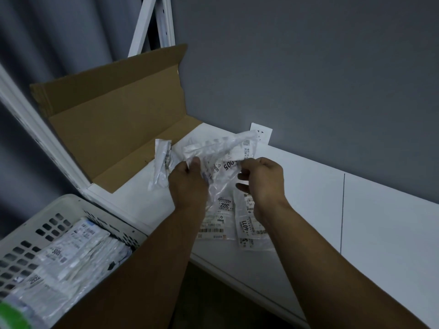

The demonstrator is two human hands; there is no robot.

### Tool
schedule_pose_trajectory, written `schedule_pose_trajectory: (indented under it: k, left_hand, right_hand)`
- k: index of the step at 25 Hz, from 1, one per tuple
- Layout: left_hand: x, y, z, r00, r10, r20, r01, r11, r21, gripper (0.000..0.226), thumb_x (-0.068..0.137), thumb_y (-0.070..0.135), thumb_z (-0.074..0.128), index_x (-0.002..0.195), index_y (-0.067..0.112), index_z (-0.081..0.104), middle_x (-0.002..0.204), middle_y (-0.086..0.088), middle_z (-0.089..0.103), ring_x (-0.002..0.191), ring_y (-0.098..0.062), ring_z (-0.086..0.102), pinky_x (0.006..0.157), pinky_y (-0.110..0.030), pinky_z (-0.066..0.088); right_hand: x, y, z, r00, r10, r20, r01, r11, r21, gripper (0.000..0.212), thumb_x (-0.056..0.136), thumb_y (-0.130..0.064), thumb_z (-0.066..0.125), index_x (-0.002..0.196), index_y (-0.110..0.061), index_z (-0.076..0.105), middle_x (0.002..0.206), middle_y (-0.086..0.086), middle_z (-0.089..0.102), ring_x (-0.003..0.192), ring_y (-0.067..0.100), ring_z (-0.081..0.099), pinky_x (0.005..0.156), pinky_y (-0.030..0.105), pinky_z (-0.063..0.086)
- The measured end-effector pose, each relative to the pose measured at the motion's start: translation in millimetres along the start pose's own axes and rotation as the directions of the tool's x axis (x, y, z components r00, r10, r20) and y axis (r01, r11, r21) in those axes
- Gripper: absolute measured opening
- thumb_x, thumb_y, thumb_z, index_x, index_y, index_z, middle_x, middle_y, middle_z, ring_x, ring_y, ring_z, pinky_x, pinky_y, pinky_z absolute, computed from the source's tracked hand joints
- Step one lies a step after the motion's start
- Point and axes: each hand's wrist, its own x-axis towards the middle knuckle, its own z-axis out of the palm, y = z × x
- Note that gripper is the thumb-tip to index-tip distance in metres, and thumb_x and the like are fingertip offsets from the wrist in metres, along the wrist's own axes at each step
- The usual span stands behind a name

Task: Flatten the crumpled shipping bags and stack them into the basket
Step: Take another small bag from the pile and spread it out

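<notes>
Head view: white table (308,198) along grey wall (297,67), basket (47,210) beside it.

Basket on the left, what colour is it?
The basket is off-white, with rows of holes; head view shows it best.

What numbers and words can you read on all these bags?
"005" on the lifted bag, upside down.
"302" on the middle table bag, upside down.
"4011" on the right table bag, sideways.
"3005" on the top bag in the basket.
Small print and barcodes: too blurred to read.
</notes>
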Motion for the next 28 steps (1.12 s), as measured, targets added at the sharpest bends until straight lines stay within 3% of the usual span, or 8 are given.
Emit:
schedule_pose_trajectory:
  k: [4, 8, 13, 15, 17, 19, 24, 28]
  left_hand:
    - [5, -9, -1, 0.999, 0.03, -0.03, -0.026, 0.993, 0.117, 0.038, 0.102, 0.033, 0.048, 0.091, 0.0, 0.063, 0.089, -0.019, 0.067, 0.087, -0.034, 0.063, 0.078, -0.036, 0.048]
    - [11, -14, -5, 0.998, 0.05, -0.027, -0.043, 0.977, 0.21, 0.035, 0.101, 0.027, 0.048, 0.093, -0.003, 0.065, 0.096, -0.023, 0.066, 0.094, -0.037, 0.062, 0.083, -0.039, 0.049]
    - [12, -17, -5, 0.999, -0.017, -0.035, 0.023, 0.982, 0.186, 0.037, 0.1, 0.027, 0.048, 0.097, -0.005, 0.066, 0.099, -0.023, 0.068, 0.096, -0.037, 0.064, 0.084, -0.04, 0.052]
    - [16, -16, -9, 0.994, -0.076, -0.075, 0.087, 0.984, 0.154, 0.038, 0.103, 0.027, 0.046, 0.105, -0.005, 0.066, 0.103, -0.018, 0.068, 0.099, -0.033, 0.064, 0.083, -0.034, 0.053]
    - [16, -13, -12, 0.987, -0.126, -0.095, 0.136, 0.985, 0.109, 0.037, 0.104, 0.026, 0.044, 0.108, -0.005, 0.065, 0.1, -0.015, 0.067, 0.089, -0.027, 0.065, 0.068, -0.025, 0.05]
    - [14, -13, -12, 0.991, -0.112, -0.072, 0.118, 0.99, 0.076, 0.037, 0.103, 0.026, 0.045, 0.106, -0.005, 0.066, 0.099, -0.016, 0.068, 0.084, -0.025, 0.064, 0.064, -0.025, 0.048]
    - [4, -12, 2, 0.981, -0.193, 0.003, 0.193, 0.978, -0.081, 0.025, 0.098, 0.027, 0.05, 0.105, 0.006, 0.063, 0.106, -0.014, 0.068, 0.1, -0.031, 0.066, 0.089, -0.045, 0.056]
    - [-5, -4, 3, 0.872, -0.424, 0.243, 0.488, 0.79, -0.372, 0.014, 0.099, 0.022, 0.054, 0.11, 0.015, 0.06, 0.1, -0.009, 0.069, 0.088, -0.026, 0.069, 0.072, -0.039, 0.059]
  right_hand:
    - [7, -8, -14, 0.995, 0.07, 0.067, -0.063, 0.993, -0.096, 0.016, 0.089, -0.005, 0.061, 0.095, 0.008, 0.066, 0.082, 0.012, 0.066, 0.071, 0.021, 0.061, 0.067, 0.036, 0.059]
    - [13, -18, -33, 0.962, 0.174, 0.212, -0.111, 0.953, -0.28, 0.021, 0.094, -0.011, 0.064, 0.101, 0.008, 0.067, 0.082, 0.01, 0.056, 0.065, 0.021, 0.059, 0.064, 0.038, 0.061]
    - [15, -26, -47, 0.941, 0.221, 0.258, -0.093, 0.898, -0.43, 0.018, 0.093, -0.01, 0.07, 0.085, 0.006, 0.067, 0.078, 0.013, 0.055, 0.057, 0.02, 0.06, 0.061, 0.036, 0.061]
    - [17, -31, -51, 0.941, 0.225, 0.251, -0.104, 0.902, -0.418, 0.016, 0.092, -0.005, 0.07, 0.088, 0.01, 0.066, 0.074, 0.012, 0.058, 0.054, 0.019, 0.061, 0.06, 0.036, 0.061]
    - [19, -33, -54, 0.949, 0.22, 0.225, -0.129, 0.924, -0.36, 0.011, 0.091, 0.0, 0.066, 0.086, 0.01, 0.065, 0.068, 0.009, 0.061, 0.052, 0.018, 0.063, 0.063, 0.038, 0.062]
    - [21, -32, -54, 0.962, 0.187, 0.201, -0.116, 0.941, -0.318, 0.009, 0.089, -0.002, 0.062, 0.083, 0.005, 0.065, 0.073, 0.011, 0.065, 0.058, 0.021, 0.066, 0.068, 0.04, 0.062]
    - [17, -17, -42, 0.959, 0.163, 0.232, -0.112, 0.969, -0.22, 0.022, 0.089, -0.014, 0.071, 0.105, 0.0, 0.065, 0.093, 0.014, 0.077, 0.08, 0.028, 0.076, 0.074, 0.041, 0.063]
    - [25, -10, -50, 0.994, 0.105, 0.041, -0.102, 0.992, -0.072, 0.01, 0.087, 0.009, 0.066, 0.092, 0.001, 0.063, 0.092, 0.017, 0.074, 0.069, 0.024, 0.075, 0.057, 0.033, 0.06]
